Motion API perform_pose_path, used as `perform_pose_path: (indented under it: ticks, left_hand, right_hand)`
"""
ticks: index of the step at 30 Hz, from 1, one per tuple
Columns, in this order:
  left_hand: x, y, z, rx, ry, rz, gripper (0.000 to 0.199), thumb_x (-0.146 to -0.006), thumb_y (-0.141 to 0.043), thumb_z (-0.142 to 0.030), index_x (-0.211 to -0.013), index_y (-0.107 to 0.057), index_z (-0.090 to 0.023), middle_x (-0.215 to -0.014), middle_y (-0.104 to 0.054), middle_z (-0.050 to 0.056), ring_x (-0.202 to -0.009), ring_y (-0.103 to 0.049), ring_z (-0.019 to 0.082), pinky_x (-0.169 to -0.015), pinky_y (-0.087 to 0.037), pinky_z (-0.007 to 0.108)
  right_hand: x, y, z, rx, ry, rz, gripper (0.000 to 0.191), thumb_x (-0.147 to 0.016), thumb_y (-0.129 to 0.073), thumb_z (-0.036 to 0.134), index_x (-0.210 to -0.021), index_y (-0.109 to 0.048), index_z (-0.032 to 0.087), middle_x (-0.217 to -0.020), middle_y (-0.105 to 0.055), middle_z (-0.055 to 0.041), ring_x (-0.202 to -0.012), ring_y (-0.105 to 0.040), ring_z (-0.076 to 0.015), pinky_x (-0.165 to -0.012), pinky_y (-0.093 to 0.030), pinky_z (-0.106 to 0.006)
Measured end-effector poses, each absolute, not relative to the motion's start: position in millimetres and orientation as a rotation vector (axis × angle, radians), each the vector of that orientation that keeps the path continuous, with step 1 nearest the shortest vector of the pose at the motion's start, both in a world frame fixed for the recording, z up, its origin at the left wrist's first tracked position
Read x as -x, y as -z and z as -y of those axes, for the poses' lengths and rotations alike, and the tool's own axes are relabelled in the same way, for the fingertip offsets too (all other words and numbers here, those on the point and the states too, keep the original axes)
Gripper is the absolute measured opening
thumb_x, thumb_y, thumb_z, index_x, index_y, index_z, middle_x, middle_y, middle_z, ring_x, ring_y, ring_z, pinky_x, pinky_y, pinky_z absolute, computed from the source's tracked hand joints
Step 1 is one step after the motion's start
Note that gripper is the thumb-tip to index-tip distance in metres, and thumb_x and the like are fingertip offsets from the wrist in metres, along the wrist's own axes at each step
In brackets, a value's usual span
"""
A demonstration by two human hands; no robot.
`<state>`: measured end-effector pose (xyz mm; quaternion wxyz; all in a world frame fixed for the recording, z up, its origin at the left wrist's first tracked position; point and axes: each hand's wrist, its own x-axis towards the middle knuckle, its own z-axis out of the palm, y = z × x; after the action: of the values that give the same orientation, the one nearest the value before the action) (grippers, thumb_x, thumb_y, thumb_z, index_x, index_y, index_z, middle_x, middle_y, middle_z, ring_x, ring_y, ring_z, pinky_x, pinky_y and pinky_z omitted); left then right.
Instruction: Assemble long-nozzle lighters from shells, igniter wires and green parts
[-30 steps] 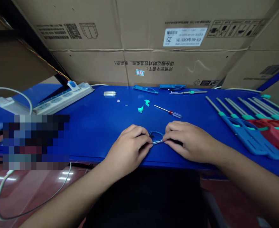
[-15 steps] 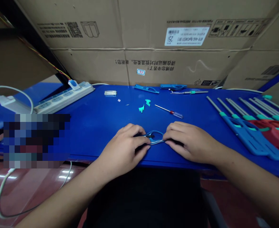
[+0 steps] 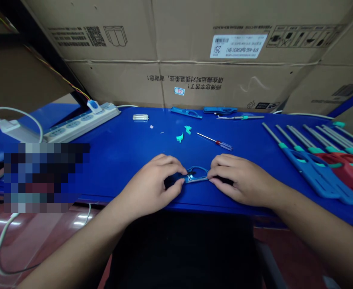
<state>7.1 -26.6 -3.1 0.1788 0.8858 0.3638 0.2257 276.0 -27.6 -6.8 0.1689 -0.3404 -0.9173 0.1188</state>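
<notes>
Between my hands, near the table's front edge, lies a blue lighter casing half (image 3: 199,171) with a looped opening. A black part and a thin pale wire show inside it. My left hand (image 3: 158,184) grips its left end, thumb on the near side and fingers on the far side, hiding much of it. At the right end, my right hand (image 3: 239,178) pinches the casing between thumb and fingers. Beyond the hands lie a screwdriver (image 3: 223,145) with a clear and red handle and two small green plastic pieces, a trigger-like one (image 3: 180,138) and an irregular one (image 3: 188,129).
Several blue and red long-nosed lighters (image 3: 311,168) lie at the right. At the back are blue casings (image 3: 186,112), a metal tube assembly (image 3: 245,117) and a clear fuel tank (image 3: 140,117). A power strip (image 3: 82,120) stands left, before a cardboard wall (image 3: 128,84).
My left hand's fingers and thumb have shifted slightly left along the casing, uncovering more of the wire and black part. My right hand stays in nearly the same place.
</notes>
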Motion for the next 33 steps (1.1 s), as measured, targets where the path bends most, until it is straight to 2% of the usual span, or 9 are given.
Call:
perform_pose_path:
  ticks: [5, 12, 18, 23, 29, 33]
  left_hand:
    - [-1.7, 8.0, 25.5, -2.605, -0.658, -1.022, 0.027, -0.090, -0.058, -0.017, -0.108, -0.076, -0.025, -0.107, -0.072, 0.004, -0.099, -0.061, 0.021, -0.092, -0.049, 0.038]
    - [-9.5, 3.0, 30.5, -2.502, -0.694, -1.031, 0.030, -0.092, -0.060, -0.023, -0.121, -0.069, -0.021, -0.114, -0.067, 0.006, -0.104, -0.060, 0.020, -0.095, -0.048, 0.036]
    - [-19.1, 6.3, 25.5, -2.573, -0.693, -0.979, 0.017, -0.095, -0.059, -0.022, -0.098, -0.076, -0.022, -0.096, -0.069, 0.004, -0.090, -0.059, 0.018, -0.086, -0.046, 0.035]
    - [-16.6, 8.5, 26.2, -2.579, -0.696, -0.975, 0.018, -0.096, -0.057, -0.022, -0.098, -0.075, -0.019, -0.092, -0.068, 0.004, -0.086, -0.058, 0.018, -0.082, -0.045, 0.034]
    - [-14.4, 1.9, 24.1, -2.714, -0.469, -0.936, 0.025, -0.097, -0.048, -0.020, -0.096, -0.072, -0.015, -0.092, -0.063, 0.007, -0.086, -0.057, 0.020, -0.084, -0.047, 0.038]
    - [-15.2, -4.7, 20.8, -2.753, -0.394, -0.934, 0.023, -0.093, -0.051, -0.019, -0.091, -0.074, -0.015, -0.090, -0.061, 0.007, -0.084, -0.057, 0.020, -0.085, -0.048, 0.039]
  right_hand:
    - [-274.9, 6.9, 28.2, 0.983, -0.372, 2.607, 0.019, -0.096, -0.052, 0.020, -0.101, -0.070, 0.020, -0.098, -0.064, -0.0073, -0.089, -0.059, -0.0193, -0.080, -0.049, -0.035]
    - [-273.8, 5.6, 28.6, 0.972, -0.384, 2.606, 0.019, -0.096, -0.052, 0.020, -0.101, -0.070, 0.020, -0.098, -0.064, -0.0072, -0.089, -0.059, -0.0188, -0.080, -0.049, -0.034]
    - [-274.1, 6.6, 29.2, 0.976, -0.393, 2.604, 0.018, -0.096, -0.052, 0.020, -0.101, -0.070, 0.019, -0.098, -0.063, -0.0072, -0.089, -0.059, -0.0186, -0.080, -0.048, -0.034]
    - [-272.1, 4.1, 30.0, 1.012, -0.382, 2.641, 0.019, -0.097, -0.050, 0.020, -0.099, -0.068, 0.018, -0.097, -0.062, -0.0073, -0.088, -0.057, -0.0196, -0.079, -0.048, -0.035]
    - [-271.2, 4.9, 29.5, 0.995, -0.367, 2.644, 0.018, -0.097, -0.050, 0.020, -0.102, -0.067, 0.018, -0.099, -0.063, -0.0075, -0.090, -0.059, -0.0197, -0.082, -0.049, -0.036]
    - [-274.1, 9.0, 28.4, 0.941, -0.326, 2.671, 0.028, -0.099, -0.048, 0.020, -0.119, -0.068, 0.021, -0.103, -0.062, -0.0084, -0.094, -0.058, -0.0207, -0.082, -0.049, -0.037]
